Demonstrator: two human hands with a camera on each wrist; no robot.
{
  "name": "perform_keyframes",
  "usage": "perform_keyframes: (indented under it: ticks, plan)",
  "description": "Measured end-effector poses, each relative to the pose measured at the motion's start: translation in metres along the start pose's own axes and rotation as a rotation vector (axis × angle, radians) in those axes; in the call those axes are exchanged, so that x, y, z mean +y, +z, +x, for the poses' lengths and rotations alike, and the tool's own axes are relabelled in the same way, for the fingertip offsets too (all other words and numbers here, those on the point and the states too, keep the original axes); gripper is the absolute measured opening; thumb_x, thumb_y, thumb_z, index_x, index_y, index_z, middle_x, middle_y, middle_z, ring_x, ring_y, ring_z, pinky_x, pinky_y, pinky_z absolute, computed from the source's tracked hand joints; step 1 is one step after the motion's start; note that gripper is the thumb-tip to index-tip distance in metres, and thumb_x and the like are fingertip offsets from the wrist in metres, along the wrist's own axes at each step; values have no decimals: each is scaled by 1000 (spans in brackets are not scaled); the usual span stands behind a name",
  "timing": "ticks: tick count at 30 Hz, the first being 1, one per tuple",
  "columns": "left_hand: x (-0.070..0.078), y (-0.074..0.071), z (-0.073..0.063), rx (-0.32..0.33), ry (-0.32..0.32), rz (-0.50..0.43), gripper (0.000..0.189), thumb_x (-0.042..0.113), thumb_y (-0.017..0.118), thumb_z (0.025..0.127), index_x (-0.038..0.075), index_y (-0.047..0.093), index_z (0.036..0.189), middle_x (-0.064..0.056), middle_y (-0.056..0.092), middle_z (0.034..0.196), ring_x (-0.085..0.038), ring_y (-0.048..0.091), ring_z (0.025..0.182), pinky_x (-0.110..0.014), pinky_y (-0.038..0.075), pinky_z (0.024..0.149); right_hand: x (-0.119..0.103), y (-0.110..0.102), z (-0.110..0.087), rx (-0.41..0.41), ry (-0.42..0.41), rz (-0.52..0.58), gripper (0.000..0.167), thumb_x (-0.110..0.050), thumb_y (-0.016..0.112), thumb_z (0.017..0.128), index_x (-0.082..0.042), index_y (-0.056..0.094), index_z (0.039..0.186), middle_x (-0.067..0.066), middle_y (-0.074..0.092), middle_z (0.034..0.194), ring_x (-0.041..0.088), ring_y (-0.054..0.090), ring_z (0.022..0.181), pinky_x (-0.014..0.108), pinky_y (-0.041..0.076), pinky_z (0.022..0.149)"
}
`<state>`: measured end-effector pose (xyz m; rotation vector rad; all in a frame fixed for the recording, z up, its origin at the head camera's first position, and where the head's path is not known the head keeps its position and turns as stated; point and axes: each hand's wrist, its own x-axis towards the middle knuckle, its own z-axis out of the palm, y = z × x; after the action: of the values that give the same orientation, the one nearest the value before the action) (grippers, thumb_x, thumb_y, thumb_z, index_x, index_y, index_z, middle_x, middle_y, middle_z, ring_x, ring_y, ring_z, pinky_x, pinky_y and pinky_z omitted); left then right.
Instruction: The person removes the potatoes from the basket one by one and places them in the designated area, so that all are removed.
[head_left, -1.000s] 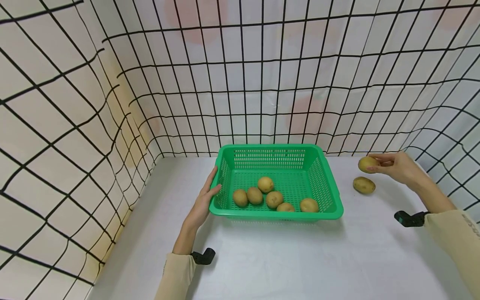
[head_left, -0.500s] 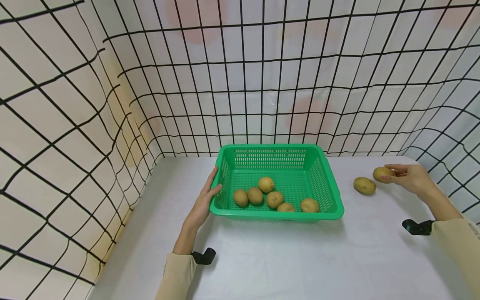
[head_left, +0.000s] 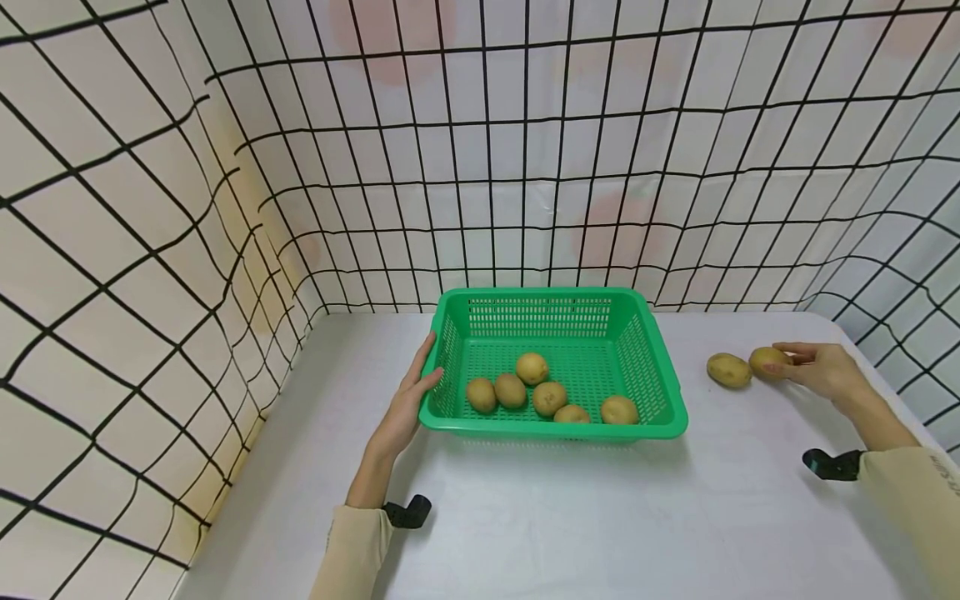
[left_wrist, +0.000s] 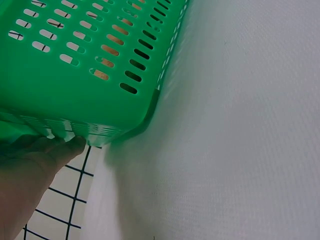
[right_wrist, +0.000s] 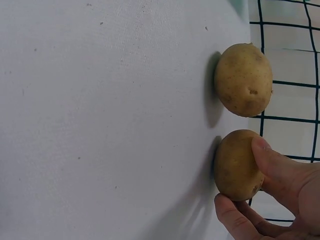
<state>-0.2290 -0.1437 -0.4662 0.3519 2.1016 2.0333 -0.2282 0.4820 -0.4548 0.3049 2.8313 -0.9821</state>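
My right hand (head_left: 825, 371) pinches a yellow-brown potato (right_wrist: 235, 165) between thumb and fingers, low at the white tabletop on the right. Just left of it in the head view lies a second potato (head_left: 728, 370), close beside the held one. My left hand (head_left: 401, 408) rests against the left side of a green slotted plastic basket (head_left: 555, 431), its fingers extended along the outer wall just under the rim. Inside the basket several potatoes (head_left: 550, 399) lie, mostly towards the near side. Part of the left hand is hidden by the basket wall in the left wrist view.
A black wire grid (head_left: 525, 150) stands behind the table, with more grid along the left and right sides. The white tabletop (head_left: 540, 517) stretches in front of the basket. A small black camera (head_left: 831, 464) sits at the right wrist, another (head_left: 407, 512) at the left.
My right hand has carried its potato to the right, then lowered it beside the other loose potato. The left hand and the basket stay in place.
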Motion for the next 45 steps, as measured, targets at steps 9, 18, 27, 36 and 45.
perform_keyframes:
  ticks: [9,18,27,36,45]
  plan:
    - [1,0,-2,-3,3,-2,65,28,41,110,37,10,167,6,0,175,-28,-2,163,-63,8,128,-2,2,-3,17,32,12,84,-49,62,101,13,36,151,46,38,145,58,43,125,47,43,83]
    - [2,1,-1,5,1,8,65,28,42,110,37,11,167,6,1,175,-28,-2,163,-63,9,128,1,0,-4,17,8,-7,83,-47,62,102,14,35,151,47,40,143,53,49,118,47,48,83]
    - [3,2,-1,7,2,14,65,28,41,110,37,10,167,6,1,176,-28,-2,163,-63,8,128,-1,-1,-7,-1,2,-15,85,-47,58,103,16,29,152,49,37,144,59,45,122,62,46,92]
    - [4,2,-1,8,6,19,65,27,41,110,36,10,167,6,1,175,-28,-2,163,-63,8,128,-12,-7,-6,-28,38,-97,93,-56,51,104,19,24,151,52,29,145,68,33,131,74,39,100]
    - [3,2,-1,6,4,14,65,27,41,110,36,10,167,7,0,175,-27,-3,163,-62,7,128,-37,-18,-10,-1,-23,-83,90,-55,47,105,18,24,153,49,32,145,64,36,129,75,40,97]
